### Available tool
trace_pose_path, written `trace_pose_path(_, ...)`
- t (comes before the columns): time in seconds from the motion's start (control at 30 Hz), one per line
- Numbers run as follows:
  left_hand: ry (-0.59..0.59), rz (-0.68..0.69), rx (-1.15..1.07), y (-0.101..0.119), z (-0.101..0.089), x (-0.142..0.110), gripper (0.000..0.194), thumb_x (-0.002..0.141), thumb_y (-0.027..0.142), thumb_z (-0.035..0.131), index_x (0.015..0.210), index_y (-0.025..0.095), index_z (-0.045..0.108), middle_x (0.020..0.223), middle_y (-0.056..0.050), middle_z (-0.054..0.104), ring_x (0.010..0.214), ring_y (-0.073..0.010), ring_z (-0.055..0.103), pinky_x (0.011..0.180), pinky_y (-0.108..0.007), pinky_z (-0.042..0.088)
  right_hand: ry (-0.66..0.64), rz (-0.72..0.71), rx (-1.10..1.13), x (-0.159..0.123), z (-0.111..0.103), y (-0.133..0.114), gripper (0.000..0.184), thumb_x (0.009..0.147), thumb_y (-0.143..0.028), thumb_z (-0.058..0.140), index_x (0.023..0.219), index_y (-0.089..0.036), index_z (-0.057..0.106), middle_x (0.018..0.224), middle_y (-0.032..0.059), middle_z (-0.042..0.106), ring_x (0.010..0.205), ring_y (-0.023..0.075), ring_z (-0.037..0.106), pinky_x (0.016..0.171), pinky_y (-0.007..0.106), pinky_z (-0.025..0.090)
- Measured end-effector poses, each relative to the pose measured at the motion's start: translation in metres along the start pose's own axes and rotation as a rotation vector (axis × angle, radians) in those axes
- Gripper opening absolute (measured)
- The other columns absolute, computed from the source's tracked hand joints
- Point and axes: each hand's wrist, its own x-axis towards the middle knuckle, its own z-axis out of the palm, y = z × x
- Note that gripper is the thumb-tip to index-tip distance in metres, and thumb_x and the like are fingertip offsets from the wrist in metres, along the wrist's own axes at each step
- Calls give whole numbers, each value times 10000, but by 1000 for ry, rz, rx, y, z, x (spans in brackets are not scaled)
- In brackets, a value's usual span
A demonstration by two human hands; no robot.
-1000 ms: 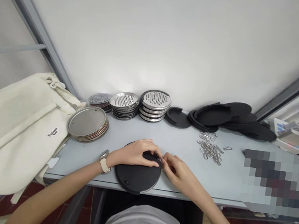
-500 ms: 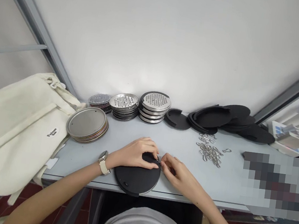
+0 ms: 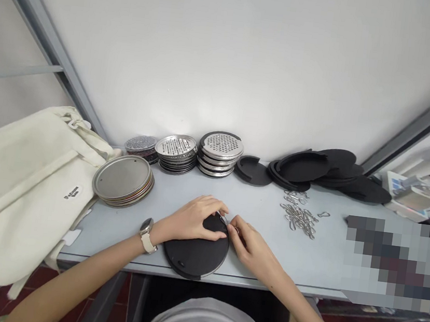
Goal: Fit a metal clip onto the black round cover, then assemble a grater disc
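Left fingers rest on a black disc as right fingers pinch a metal clip at its edge.

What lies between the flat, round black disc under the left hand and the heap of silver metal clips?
In the head view: the right hand, then pale grey tabletop.

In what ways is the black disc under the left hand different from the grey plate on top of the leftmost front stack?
The disc is dull black, while the plate is metallic grey. The left hand touches the disc; no hand touches the plate. The disc lies at the front edge of the table; the plate tops its stack. Both are round.
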Motion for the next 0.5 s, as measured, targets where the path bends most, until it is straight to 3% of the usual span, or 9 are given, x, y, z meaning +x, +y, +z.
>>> trace_pose_path(0.17,4,-10,-12,0,0,0,333,768,345,688,1037,193,565,996,-51,629,945,-205,569,893,-344,417,15,-52,-110,0,4,2,210,980,-250,296,825,-230,437,737,12,595,658,182,533,626,286,412)
trace_pose_path(0.5,-20,15,-28,0,-1,0,264,804,319,659,1017,189,574,965,-43,623,937,-189,557,854,-312,424,33,-80,-164,0,7,4,193,973,-219,316,801,-230,402,683,-15,557,611,172,500,612,281,372)
